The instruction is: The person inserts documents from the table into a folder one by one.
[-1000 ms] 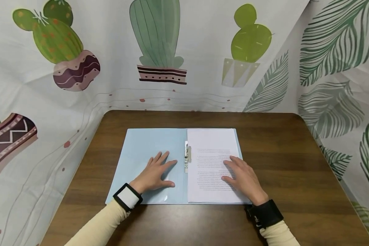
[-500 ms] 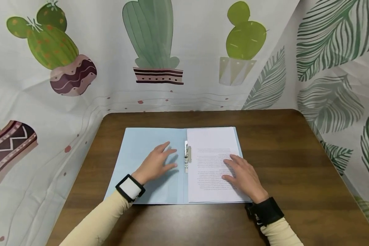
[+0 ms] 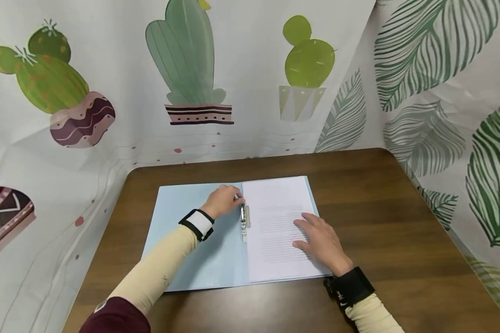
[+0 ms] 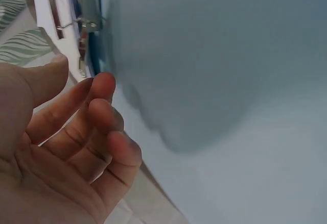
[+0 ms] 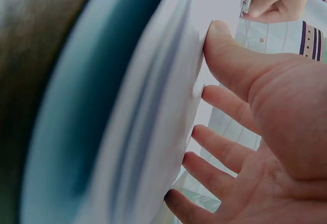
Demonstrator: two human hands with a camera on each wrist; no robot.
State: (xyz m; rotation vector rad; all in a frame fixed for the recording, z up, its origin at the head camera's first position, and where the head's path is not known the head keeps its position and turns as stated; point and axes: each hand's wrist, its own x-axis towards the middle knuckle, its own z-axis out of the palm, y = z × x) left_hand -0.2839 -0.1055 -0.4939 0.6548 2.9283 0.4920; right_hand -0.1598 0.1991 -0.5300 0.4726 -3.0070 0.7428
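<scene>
A light blue ring binder (image 3: 208, 263) lies open on the brown table, its bare cover on the left. White printed sheets (image 3: 275, 194) are stacked on its right side, along a metal ring clip (image 3: 245, 219) at the spine. My left hand (image 3: 222, 202) is at the upper end of that clip. In the left wrist view, its fingers are loosely bent beside the clip (image 4: 89, 9), with a gap between thumb and fingers. My right hand (image 3: 321, 241) rests with spread fingers on the printed page; the right wrist view shows its fingertips touching the paper.
The wooden table (image 3: 379, 208) extends around the binder on every side. Behind and beside it hangs a white cloth (image 3: 254, 60) printed with cacti and leaves.
My left hand has lifted off the blue cover and moved up and right to the clip's upper end, its fingers bending. My right hand stays on the page. The head view has shifted slightly.
</scene>
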